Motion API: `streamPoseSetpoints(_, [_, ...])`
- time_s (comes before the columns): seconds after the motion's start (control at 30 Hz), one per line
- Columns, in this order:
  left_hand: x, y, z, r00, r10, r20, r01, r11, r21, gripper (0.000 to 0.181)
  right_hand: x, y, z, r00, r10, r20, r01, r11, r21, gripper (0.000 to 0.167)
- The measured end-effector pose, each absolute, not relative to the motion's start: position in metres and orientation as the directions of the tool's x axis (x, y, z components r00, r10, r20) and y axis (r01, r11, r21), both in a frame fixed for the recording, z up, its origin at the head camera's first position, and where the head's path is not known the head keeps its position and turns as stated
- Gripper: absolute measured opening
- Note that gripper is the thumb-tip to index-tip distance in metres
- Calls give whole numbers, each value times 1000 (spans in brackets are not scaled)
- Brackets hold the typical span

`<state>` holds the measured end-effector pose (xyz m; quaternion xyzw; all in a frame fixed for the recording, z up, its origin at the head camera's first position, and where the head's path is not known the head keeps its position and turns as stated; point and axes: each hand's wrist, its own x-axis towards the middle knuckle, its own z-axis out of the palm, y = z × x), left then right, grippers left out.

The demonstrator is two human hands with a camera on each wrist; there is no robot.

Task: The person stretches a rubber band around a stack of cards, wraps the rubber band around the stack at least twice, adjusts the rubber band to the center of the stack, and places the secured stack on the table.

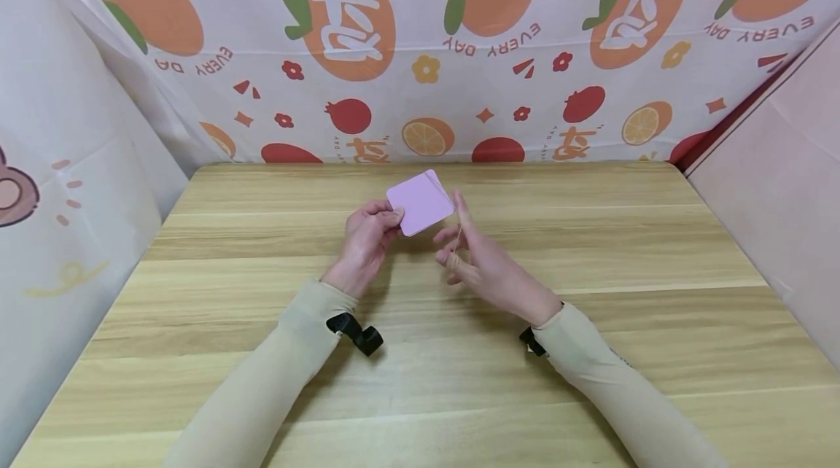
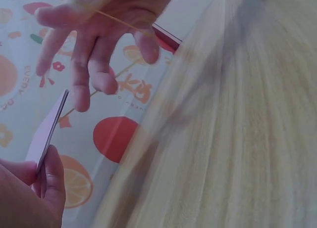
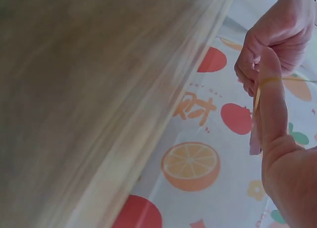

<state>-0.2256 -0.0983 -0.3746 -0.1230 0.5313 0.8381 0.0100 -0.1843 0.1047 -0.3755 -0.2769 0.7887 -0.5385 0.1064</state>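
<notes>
My left hand [image 1: 367, 246] pinches a square purple card or thin stack [image 1: 420, 204] by its lower left corner, thumb on top, above the table. Seen edge-on in the left wrist view, the stack [image 2: 48, 131] shows more than one layer. A thin yellowish elastic band [image 2: 118, 21] stretches across my right hand [image 2: 111, 20], whose fingers are spread. The band also loops round the thumb [image 3: 272, 97] in the right wrist view. In the head view, my right hand [image 1: 492, 267] is just right of the card; whether the band reaches the card is unclear.
Beneath both hands lies a wood-grain table [image 1: 420, 380]. A fruit-patterned cloth [image 1: 394, 89] hangs behind its far edge, with pale cloth walls at left and right. Black straps [image 1: 354, 333] circle the wrists over beige sleeves.
</notes>
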Motion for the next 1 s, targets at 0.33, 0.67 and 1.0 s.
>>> streamPoseSetpoints(0.33, [-223,-95,-377,-979,-144,-146,-75,-409,909,13,-188,110,-374,-876,-477,63,-219,279,-935,63])
streamPoseSetpoints(0.67, [-223,-93,-379,-975,-193,-110,-43,-319,947,16,-190,111,-374,-887,-456,76,-185,201,-962,50])
streamPoseSetpoints(1.0, [-221,-91,-377,-975,-191,-112,-46,-319,946,17,-190,109,-376,-892,-450,50,-135,158,-978,54])
